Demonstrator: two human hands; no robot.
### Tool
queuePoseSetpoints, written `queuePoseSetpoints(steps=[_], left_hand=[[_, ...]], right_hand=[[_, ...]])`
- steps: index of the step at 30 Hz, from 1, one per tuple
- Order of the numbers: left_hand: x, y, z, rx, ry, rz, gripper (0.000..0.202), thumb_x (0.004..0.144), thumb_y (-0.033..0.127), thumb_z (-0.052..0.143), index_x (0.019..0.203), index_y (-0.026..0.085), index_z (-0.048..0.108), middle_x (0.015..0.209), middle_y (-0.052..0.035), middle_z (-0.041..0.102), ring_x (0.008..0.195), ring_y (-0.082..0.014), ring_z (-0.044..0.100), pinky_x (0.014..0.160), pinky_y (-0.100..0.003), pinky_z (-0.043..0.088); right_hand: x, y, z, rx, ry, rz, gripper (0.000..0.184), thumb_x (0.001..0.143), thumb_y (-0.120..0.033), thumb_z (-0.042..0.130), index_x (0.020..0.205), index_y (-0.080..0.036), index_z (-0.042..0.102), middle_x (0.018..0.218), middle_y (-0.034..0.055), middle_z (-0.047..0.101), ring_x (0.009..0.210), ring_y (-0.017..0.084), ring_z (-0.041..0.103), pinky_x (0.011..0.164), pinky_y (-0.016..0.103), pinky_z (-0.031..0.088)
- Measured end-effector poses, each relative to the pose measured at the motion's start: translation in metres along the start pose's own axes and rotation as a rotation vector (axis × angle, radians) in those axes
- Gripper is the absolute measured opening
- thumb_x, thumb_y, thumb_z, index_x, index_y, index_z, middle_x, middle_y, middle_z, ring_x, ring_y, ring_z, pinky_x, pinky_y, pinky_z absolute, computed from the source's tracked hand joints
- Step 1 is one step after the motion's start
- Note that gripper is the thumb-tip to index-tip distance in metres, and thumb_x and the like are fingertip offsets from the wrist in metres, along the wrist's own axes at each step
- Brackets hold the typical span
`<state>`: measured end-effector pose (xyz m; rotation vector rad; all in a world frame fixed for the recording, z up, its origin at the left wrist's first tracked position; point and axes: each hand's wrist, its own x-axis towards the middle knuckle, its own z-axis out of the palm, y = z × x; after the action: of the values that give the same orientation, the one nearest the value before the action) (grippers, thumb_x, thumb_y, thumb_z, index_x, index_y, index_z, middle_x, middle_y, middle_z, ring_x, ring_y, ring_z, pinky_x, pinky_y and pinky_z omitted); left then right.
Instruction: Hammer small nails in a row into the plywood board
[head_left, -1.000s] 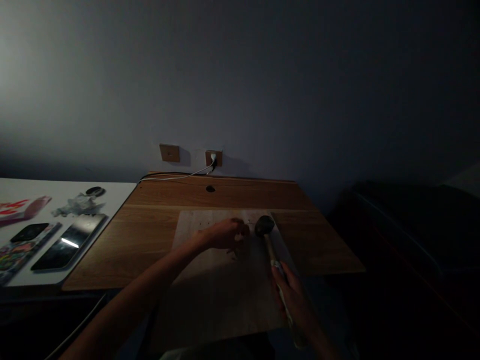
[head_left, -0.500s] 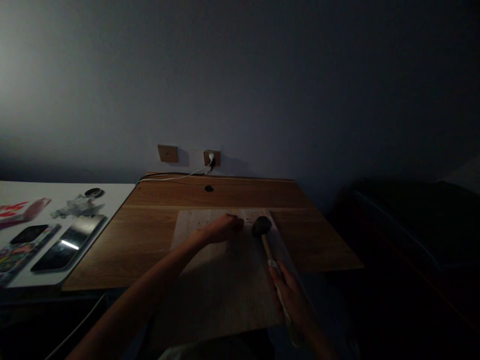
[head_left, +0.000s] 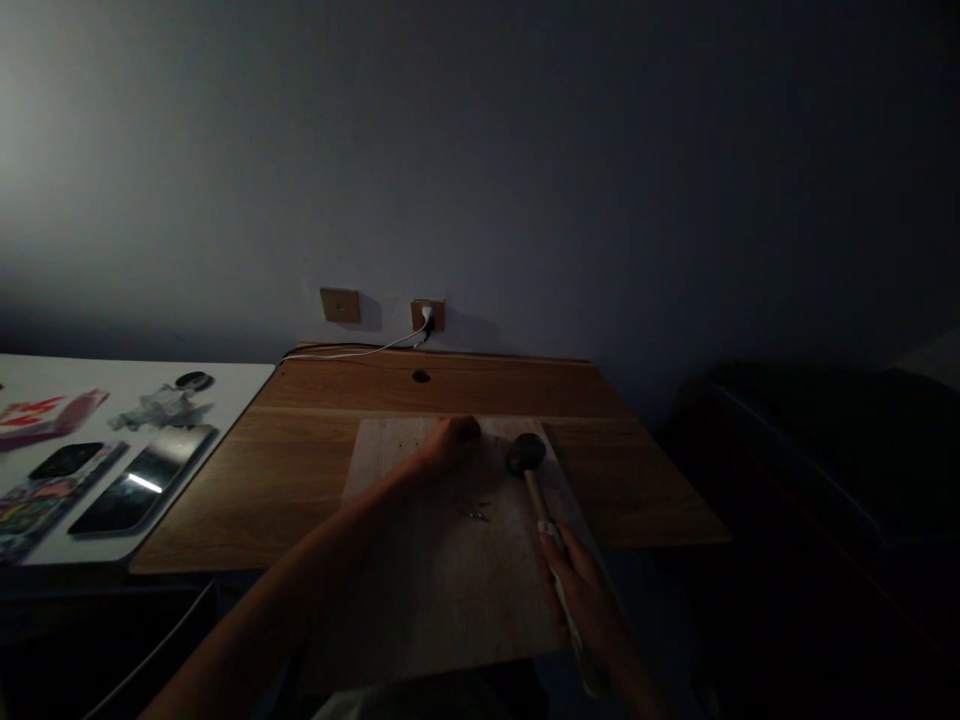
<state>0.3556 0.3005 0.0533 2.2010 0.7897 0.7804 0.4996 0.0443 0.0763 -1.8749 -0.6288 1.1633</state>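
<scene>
A pale wooden board (head_left: 442, 590) lies on a brown wooden desk (head_left: 300, 470) in dim light. My right hand (head_left: 581, 595) is wrapped round the handle of a mallet with a dark rounded head (head_left: 526, 452) that rests on the board's far right part. My left hand (head_left: 451, 440) reaches to the board's far edge with fingers curled together; what they pinch is too small and dark to name. A few small nails (head_left: 474, 511) lie loose on the board between the two hands.
A white table (head_left: 225, 385) on the left carries phones (head_left: 142, 480), a small dark round object (head_left: 193, 380) and colourful packets (head_left: 41, 415). Wall sockets (head_left: 427, 315) with a white cable sit behind the desk. Dark furniture (head_left: 825, 470) stands to the right.
My left hand has moved away from me and slightly left, toward the board's far edge, uncovering the small nails. The mallet and my right hand have barely shifted.
</scene>
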Motion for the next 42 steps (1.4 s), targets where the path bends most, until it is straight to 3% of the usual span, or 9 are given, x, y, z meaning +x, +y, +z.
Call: queuePoseSetpoints(steps=[6,11,16,21,26,42], left_hand=[[-0.001,0.002,0.004,0.035,-0.003,0.0,0.023,0.074,0.007,0.058,0.09,0.017,0.073,0.084,-0.003,0.074,0.076,-0.0157,0.065,0.073,-0.025,0.048],[-0.002,0.0,0.007,0.069,0.003,0.042,0.021,0.075,0.009,0.06,0.091,0.016,0.071,0.085,-0.0034,0.072,0.076,-0.0153,0.064,0.071,-0.024,0.046],[-0.002,-0.002,0.007,0.068,0.011,0.023,0.019,0.078,0.008,0.059,0.09,0.017,0.071,0.087,-0.0042,0.073,0.079,-0.0166,0.066,0.074,-0.025,0.047],[-0.003,-0.002,0.008,-0.027,0.021,-0.012,0.034,0.078,0.008,0.06,0.11,0.017,0.066,0.087,-0.0033,0.075,0.077,-0.0156,0.068,0.069,-0.024,0.048],[-0.003,-0.001,0.007,-0.074,0.031,-0.001,0.039,0.075,0.009,0.064,0.113,0.017,0.063,0.082,-0.0024,0.075,0.072,-0.0158,0.068,0.063,-0.023,0.046],[-0.001,-0.003,0.009,-0.094,0.007,-0.019,0.043,0.076,0.009,0.064,0.118,0.017,0.06,0.083,-0.0013,0.073,0.072,-0.0149,0.067,0.064,-0.023,0.046]], right_hand=[[-0.003,-0.006,0.0,0.009,0.02,-0.007,0.065,0.077,-0.076,0.057,0.123,-0.03,0.053,0.062,-0.0085,0.051,0.043,0.01,0.047,0.036,0.018,0.035],[0.003,-0.004,0.001,-0.006,-0.032,-0.057,0.058,0.081,-0.074,0.055,0.115,-0.028,0.054,0.061,-0.0095,0.048,0.041,0.008,0.044,0.035,0.017,0.033],[0.007,-0.023,0.011,-0.024,-0.056,-0.11,0.054,0.081,-0.074,0.054,0.106,-0.027,0.052,0.064,-0.0093,0.049,0.041,0.007,0.043,0.034,0.017,0.033],[0.015,-0.04,0.026,-0.042,-0.102,-0.213,0.047,0.082,-0.071,0.053,0.093,-0.025,0.05,0.065,-0.0088,0.048,0.038,0.006,0.039,0.031,0.017,0.03],[0.026,-0.034,0.035,-0.066,-0.122,-0.25,0.047,0.085,-0.069,0.051,0.1,-0.025,0.051,0.065,-0.0091,0.048,0.039,0.006,0.04,0.031,0.017,0.032],[0.024,-0.034,0.036,-0.078,-0.12,-0.261,0.047,0.084,-0.071,0.049,0.091,-0.025,0.049,0.062,-0.0099,0.045,0.038,0.006,0.038,0.03,0.018,0.031]])
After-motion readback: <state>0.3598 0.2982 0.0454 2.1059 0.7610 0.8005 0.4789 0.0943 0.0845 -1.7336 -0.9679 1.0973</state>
